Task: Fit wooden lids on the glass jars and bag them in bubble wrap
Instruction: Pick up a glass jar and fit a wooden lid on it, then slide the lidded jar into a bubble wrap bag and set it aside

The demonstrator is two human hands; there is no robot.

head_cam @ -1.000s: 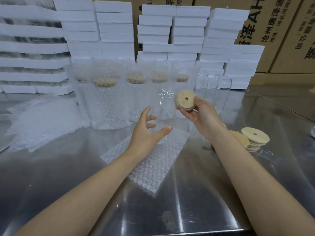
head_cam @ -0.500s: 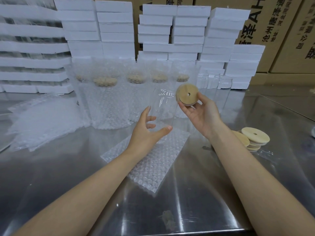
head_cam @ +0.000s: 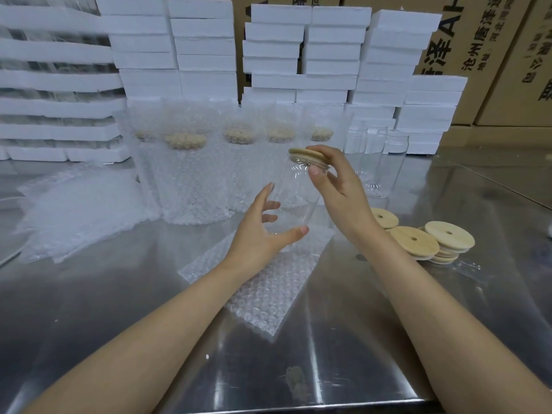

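A clear glass jar (head_cam: 294, 192) stands upright above a flat bubble wrap bag (head_cam: 263, 279) on the steel table. My left hand (head_cam: 265, 231) curls around the jar's lower part. My right hand (head_cam: 337, 186) holds a round wooden lid (head_cam: 307, 155) flat on the jar's mouth, fingers over the lid's right side. Loose wooden lids (head_cam: 430, 239) with centre holes lie stacked to the right. Behind stand several bagged, lidded jars (head_cam: 191, 180) and bare glass jars (head_cam: 385, 162).
A heap of empty bubble wrap bags (head_cam: 74, 210) lies at the left. White foam boxes (head_cam: 298, 55) are stacked along the back, with brown cartons (head_cam: 493, 55) behind. The table's near edge (head_cam: 298, 406) runs along the bottom.
My right hand has turned the wooden lid from facing me to lying flat and lowered it onto the jar's mouth. My left hand has stayed on the jar.
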